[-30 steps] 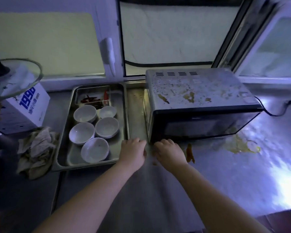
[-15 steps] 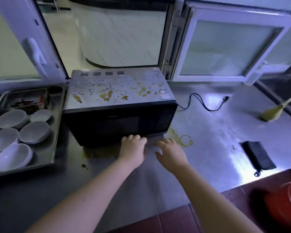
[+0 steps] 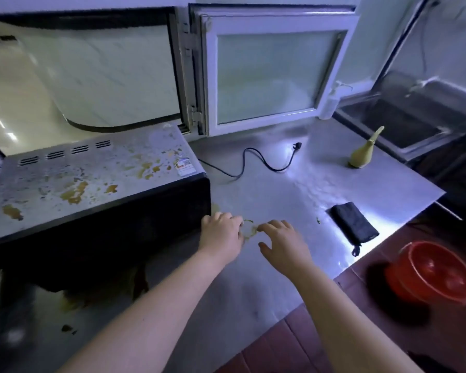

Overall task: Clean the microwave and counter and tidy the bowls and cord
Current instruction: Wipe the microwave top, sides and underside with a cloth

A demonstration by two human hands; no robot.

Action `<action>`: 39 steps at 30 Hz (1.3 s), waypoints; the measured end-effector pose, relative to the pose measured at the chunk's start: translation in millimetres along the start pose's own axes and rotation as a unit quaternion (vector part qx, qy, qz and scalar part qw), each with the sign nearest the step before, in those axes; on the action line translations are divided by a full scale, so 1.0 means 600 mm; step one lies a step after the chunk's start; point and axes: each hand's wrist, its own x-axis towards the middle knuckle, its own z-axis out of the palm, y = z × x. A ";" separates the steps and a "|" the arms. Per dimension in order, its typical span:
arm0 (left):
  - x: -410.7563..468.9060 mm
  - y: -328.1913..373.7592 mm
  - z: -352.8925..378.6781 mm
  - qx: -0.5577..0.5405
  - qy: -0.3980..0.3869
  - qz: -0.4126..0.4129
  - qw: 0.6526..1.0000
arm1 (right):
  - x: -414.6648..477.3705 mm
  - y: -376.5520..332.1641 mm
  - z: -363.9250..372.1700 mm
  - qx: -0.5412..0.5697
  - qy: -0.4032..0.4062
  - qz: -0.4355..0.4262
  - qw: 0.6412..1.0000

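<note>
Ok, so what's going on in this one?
A person's left hand and right hand, both empty, hover over a yellowish spill on the steel counter beside the stained silver-topped black microwave. Nothing is wiped yet. The black power cord lies loose behind, and a black folded cloth or pouch sits untouched to the right.

Black pouch (image 3: 354,224) lies flat, yellow bottle (image 3: 362,154) stands, red basin (image 3: 436,273) sits nearby

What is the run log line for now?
left hand and right hand empty, at counter stain | microwave top stained | cord loose, unplugged
</note>
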 end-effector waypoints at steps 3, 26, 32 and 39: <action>0.040 0.046 0.013 -0.008 -0.010 0.024 1.000 | -0.008 0.050 -0.012 0.010 0.020 0.033 0.999; 0.346 0.421 0.324 0.003 -0.137 -0.037 0.990 | 0.114 0.642 0.023 -0.002 -0.140 0.110 0.984; 0.363 0.421 0.369 -0.007 -0.140 -0.087 0.986 | 0.132 0.690 0.071 -0.032 -0.184 0.111 0.976; 0.342 0.407 0.380 -0.018 -0.119 -0.122 0.985 | 0.117 0.679 0.119 -0.021 -0.114 0.142 0.983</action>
